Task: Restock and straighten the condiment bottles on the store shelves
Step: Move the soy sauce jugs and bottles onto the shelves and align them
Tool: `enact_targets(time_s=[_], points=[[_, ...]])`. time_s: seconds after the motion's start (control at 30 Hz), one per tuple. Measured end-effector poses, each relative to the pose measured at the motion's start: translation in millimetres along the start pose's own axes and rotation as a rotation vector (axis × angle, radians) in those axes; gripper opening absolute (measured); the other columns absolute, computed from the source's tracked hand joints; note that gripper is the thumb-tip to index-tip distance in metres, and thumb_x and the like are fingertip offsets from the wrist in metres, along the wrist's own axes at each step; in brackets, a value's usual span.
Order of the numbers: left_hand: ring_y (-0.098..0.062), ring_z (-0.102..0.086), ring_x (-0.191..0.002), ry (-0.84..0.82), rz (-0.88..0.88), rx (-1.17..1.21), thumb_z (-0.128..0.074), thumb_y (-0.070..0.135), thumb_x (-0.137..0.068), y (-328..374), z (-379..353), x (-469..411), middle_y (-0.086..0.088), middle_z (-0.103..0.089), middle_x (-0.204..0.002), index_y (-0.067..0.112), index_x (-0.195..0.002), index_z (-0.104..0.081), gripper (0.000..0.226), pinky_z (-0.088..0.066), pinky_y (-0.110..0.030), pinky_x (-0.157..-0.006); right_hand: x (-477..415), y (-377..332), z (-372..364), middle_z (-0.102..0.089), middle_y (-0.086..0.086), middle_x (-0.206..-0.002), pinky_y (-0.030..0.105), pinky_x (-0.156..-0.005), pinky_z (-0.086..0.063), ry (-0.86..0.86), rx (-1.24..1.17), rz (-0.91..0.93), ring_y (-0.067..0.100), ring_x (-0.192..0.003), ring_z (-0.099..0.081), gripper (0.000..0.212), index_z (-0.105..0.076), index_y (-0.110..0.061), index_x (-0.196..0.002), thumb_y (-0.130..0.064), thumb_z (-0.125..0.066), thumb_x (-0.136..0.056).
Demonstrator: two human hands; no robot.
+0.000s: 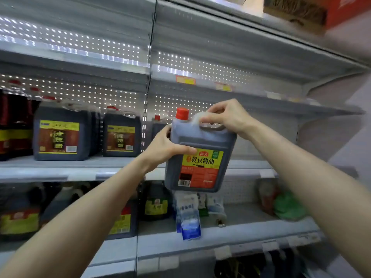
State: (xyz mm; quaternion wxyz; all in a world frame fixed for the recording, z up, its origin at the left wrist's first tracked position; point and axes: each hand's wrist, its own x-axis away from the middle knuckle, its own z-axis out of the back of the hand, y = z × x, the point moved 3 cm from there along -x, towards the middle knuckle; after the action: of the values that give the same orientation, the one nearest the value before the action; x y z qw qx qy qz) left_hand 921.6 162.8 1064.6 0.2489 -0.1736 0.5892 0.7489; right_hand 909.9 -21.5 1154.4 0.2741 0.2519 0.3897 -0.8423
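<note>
A dark soy sauce jug [200, 157] with a red cap [182, 113] hung slightly tilted in front of the middle shelf [60, 169]. The right hand [224, 115] curled round its top handle. The left hand [166, 145] gripped its left side, thumb across the front. Two vinegar jugs [60, 135] stood on that shelf to the left, with what was possibly another jug [157, 125] blurred behind the left hand.

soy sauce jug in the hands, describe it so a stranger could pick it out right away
In front of the grey middle shelf, a dark jug hangs tilted between the left hand and right hand. Unlike the brown-labelled jugs shelved left, its label is red and yellow.
</note>
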Motion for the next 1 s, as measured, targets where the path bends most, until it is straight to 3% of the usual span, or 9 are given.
enact_targets(time_s=[0.07,0.17,0.23,0.37,0.43,0.73,0.9,1.0], points=[[-0.007,-0.069,-0.089,-0.001,-0.014,0.013,-0.086,0.013,-0.064,-11,-14,-32,0.004,-0.066,-0.110,0.022,-0.121,-0.049,0.068,-0.054,-0.021,-0.068,-20,24,10,-0.066,-0.006,-0.075,0.014,-0.061,-0.047,0.025,0.020,0.010,0.005,-0.070,-0.058,0.014,-0.071,-0.015,-0.082,-0.024,-0.080,-0.077],[-0.003,-0.069,-0.083,0.015,-0.048,0.024,-0.084,0.009,-0.067,-23,-32,-72,0.005,-0.066,-0.107,0.025,-0.115,-0.049,0.062,-0.053,-0.016,-0.061,-47,56,24,-0.067,-0.006,-0.078,0.023,-0.070,-0.050,0.055,0.033,0.026,0.009,-0.076,-0.061,0.015,-0.072,-0.015,-0.085,-0.025,-0.080,-0.077],[-0.004,-0.068,-0.089,0.021,-0.066,0.012,-0.086,0.012,-0.065,-31,-47,-99,0.005,-0.065,-0.109,0.022,-0.120,-0.048,0.067,-0.053,-0.017,-0.064,-65,80,34,-0.069,-0.005,-0.081,0.028,-0.076,-0.052,0.066,0.040,0.025,0.009,-0.079,-0.062,0.018,-0.073,-0.015,-0.087,-0.026,-0.080,-0.076],[-0.014,-0.066,-0.101,0.050,-0.072,-0.005,-0.091,0.022,-0.057,-51,-72,-147,0.003,-0.065,-0.115,0.019,-0.129,-0.047,0.084,-0.057,-0.033,-0.081,-92,120,51,-0.067,-0.011,-0.081,0.016,-0.067,-0.046,0.068,0.055,0.067,0.001,-0.076,-0.060,0.016,-0.071,-0.018,-0.088,-0.028,-0.079,-0.078],[-0.013,-0.066,-0.102,0.054,-0.091,-0.010,-0.091,0.027,-0.052,-54,-79,-165,0.003,-0.065,-0.116,0.019,-0.128,-0.048,0.088,-0.055,-0.034,-0.085,-106,135,59,-0.067,-0.011,-0.083,0.015,-0.065,-0.043,0.070,0.048,0.096,0.001,-0.077,-0.060,0.019,-0.072,-0.017,-0.092,-0.030,-0.078,-0.079],[-0.012,-0.063,-0.103,0.156,-0.034,-0.087,-0.086,0.026,-0.058,-78,-113,-221,0.004,-0.061,-0.117,0.020,-0.131,-0.044,0.085,-0.052,-0.026,-0.079,-164,209,71,-0.068,-0.006,-0.078,0.018,-0.064,-0.043,-0.017,-0.035,0.165,0.005,-0.074,-0.059,0.017,-0.073,-0.017,-0.083,-0.031,-0.079,-0.078],[-0.014,-0.063,-0.104,0.156,0.024,-0.083,-0.084,0.017,-0.066,-97,-115,-230,0.002,-0.062,-0.117,0.022,-0.127,-0.045,0.072,-0.053,-0.028,-0.083,-181,234,57,-0.068,-0.003,-0.076,0.021,-0.065,-0.044,-0.055,-0.101,0.152,0.006,-0.072,-0.058,0.022,-0.073,-0.012,-0.083,-0.032,-0.080,-0.076],[-0.017,-0.065,-0.103,0.186,0.044,-0.073,-0.085,0.022,-0.060,-107,-109,-236,0.000,-0.065,-0.115,0.019,-0.126,-0.048,0.076,-0.055,-0.033,-0.084,-194,242,47,-0.066,-0.004,-0.073,0.016,-0.061,-0.044,-0.051,-0.133,0.131,0.003,-0.067,-0.057,0.021,-0.073,-0.011,-0.082,-0.027,-0.082,-0.074]])
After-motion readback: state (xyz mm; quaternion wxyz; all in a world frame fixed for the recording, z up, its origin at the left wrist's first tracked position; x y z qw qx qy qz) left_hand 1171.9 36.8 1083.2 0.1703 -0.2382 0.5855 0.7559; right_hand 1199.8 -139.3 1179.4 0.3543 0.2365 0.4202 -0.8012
